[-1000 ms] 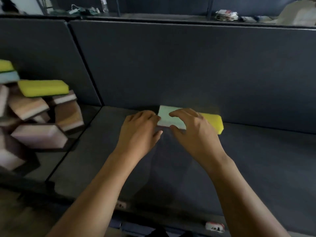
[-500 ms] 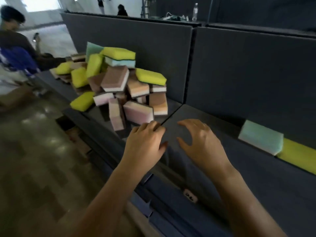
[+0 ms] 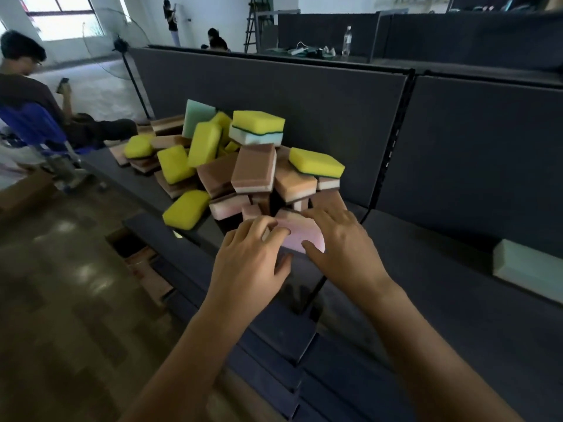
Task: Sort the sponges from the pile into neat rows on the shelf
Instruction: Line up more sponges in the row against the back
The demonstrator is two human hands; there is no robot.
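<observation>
Both hands have moved forward since half a second ago, when they hung over bare shelf short of the pile; now they close on a pink sponge [image 3: 300,236] at the pile's near foot. That sponge lies flat on the dark shelf [image 3: 426,269], touching the sponges behind it. The left hand [image 3: 253,257] curls its fingers over the sponge's left end, with the thumb tucked at the near edge. The right hand [image 3: 344,248] spreads its fingers over the far edge and sets its thumb against the near side, so it appears to be grasping the sponge.

Behind them rises the pile [image 3: 243,166], a loose heap of brown-and-pink, yellow and pale green sponges leaning against the dark back panel. One yellow sponge [image 3: 187,208] lies at the heap's front left corner.

Well apart to the right, a pale green sponge [image 3: 527,266] stands against the back panel, likely the start of a row.

This looks like the pick-up of the next sponge. Several others lean just above it, so lifting it may shift them.
</observation>
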